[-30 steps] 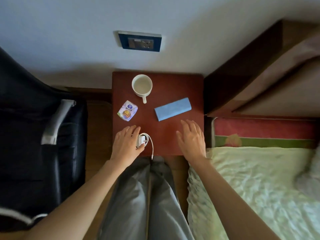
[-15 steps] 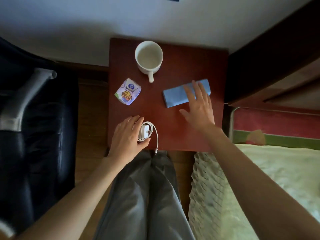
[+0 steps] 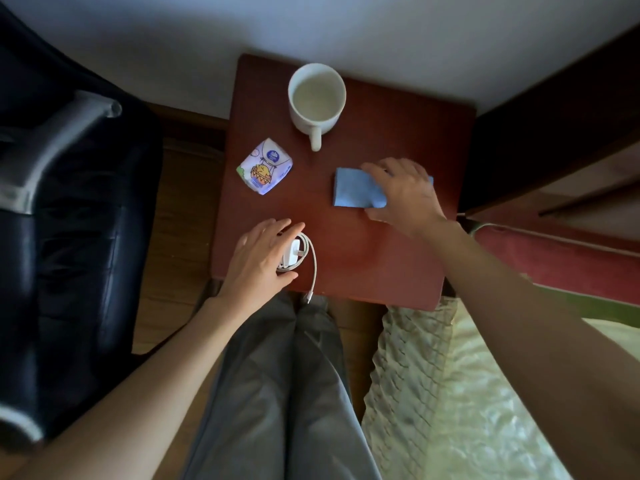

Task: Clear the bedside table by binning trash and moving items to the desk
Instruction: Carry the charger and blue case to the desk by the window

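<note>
On the red-brown bedside table (image 3: 367, 261) stand a white mug (image 3: 317, 95) at the back, a small printed packet (image 3: 265, 171) to the left and a flat blue box (image 3: 349, 188) to the right. A white charger (image 3: 292, 252) with its coiled cable (image 3: 313, 268) lies at the front left edge. My left hand (image 3: 259, 258) holds the charger between fingers and thumb. My right hand (image 3: 405, 195) covers the right half of the blue box, with fingers over its far edge and thumb at its near edge.
A black chair (image 3: 69, 237) with a silver armrest stands close on the left. The bed (image 3: 485, 393) with a pale cover lies on the right, its dark headboard (image 3: 554, 109) beside the table. My grey-trousered legs (image 3: 277, 393) are right in front of the table.
My right hand moved forward from the table's front right onto the blue box and now clasps its edges. My left hand stayed on the charger. The view came closer to the table.
</note>
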